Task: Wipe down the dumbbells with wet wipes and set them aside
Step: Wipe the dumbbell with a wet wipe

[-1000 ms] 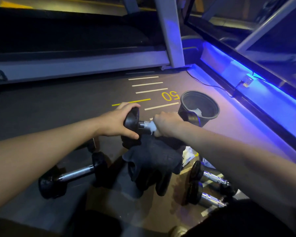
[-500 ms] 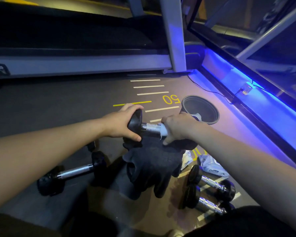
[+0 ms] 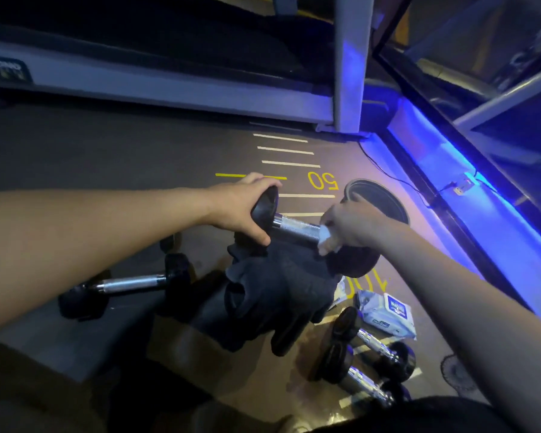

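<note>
The left hand (image 3: 241, 210) grips one head of the held dumbbell (image 3: 297, 228), and the right hand (image 3: 350, 225) pinches a wipe (image 3: 327, 242) at the bar's far end. Directly under the grip hangs a dark cloth (image 3: 281, 295), blocking any way straight down. Just beyond the right hand stands a dark bucket (image 3: 384, 201). Below and right of the grip lie a wipes pack (image 3: 388, 314) and two dumbbells (image 3: 372, 342), crowding that floor. Below and left lies another dumbbell (image 3: 128, 284). Ahead of the left hand the bare floor (image 3: 122, 157) runs open to the treadmill base (image 3: 169, 92).
</note>
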`<action>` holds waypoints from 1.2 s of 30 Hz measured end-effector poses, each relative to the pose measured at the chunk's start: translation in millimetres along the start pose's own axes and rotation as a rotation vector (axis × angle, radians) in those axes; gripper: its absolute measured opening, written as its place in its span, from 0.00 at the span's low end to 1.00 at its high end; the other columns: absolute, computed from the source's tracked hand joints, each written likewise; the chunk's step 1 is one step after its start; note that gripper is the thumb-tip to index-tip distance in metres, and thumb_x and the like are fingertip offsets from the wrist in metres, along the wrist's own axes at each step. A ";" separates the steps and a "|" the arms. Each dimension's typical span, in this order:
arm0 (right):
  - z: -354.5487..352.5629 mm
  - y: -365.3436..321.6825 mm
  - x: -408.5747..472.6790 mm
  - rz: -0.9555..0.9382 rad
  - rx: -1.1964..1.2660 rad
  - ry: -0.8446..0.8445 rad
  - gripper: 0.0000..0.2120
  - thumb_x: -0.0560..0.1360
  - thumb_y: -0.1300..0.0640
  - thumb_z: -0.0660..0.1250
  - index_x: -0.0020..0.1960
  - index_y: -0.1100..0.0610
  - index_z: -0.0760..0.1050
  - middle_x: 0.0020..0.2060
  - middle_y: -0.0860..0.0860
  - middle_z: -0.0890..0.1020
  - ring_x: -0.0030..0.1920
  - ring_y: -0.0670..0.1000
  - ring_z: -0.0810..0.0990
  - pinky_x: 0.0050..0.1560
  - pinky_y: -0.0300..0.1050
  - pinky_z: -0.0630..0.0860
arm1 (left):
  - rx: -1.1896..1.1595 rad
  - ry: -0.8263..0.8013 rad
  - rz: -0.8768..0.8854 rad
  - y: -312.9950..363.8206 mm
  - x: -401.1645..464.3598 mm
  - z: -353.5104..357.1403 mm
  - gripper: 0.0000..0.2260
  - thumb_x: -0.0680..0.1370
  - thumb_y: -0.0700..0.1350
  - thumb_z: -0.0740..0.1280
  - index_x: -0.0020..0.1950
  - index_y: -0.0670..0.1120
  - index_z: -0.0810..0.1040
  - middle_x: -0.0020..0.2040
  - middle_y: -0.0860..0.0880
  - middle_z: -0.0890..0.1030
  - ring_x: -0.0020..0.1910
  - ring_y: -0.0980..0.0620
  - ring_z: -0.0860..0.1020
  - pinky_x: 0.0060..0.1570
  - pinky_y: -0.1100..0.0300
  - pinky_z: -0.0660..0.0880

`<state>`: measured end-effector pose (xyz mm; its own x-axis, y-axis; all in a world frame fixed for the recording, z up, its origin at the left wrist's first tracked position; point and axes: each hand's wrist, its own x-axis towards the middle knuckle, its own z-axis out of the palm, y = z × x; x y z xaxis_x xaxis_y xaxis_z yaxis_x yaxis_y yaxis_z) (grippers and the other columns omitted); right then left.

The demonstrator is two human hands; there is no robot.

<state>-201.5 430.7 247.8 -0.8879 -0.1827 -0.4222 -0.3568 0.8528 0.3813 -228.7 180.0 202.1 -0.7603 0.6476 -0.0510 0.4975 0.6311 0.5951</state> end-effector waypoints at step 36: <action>-24.6 7.4 27.2 -0.017 0.158 -0.469 0.27 0.54 0.33 0.77 0.45 0.49 0.83 0.38 0.46 0.86 0.45 0.51 0.85 0.51 0.49 0.82 | 0.053 0.040 -0.048 17.7 -18.6 5.4 0.50 0.66 0.58 0.79 0.79 0.53 0.52 0.76 0.53 0.55 0.64 0.46 0.73 0.48 0.61 0.66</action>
<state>-235.5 420.0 259.4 -0.6431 0.0116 -0.7657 -0.2892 0.9222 0.2569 -203.5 181.4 209.3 -0.7991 0.5995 -0.0455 0.4811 0.6831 0.5495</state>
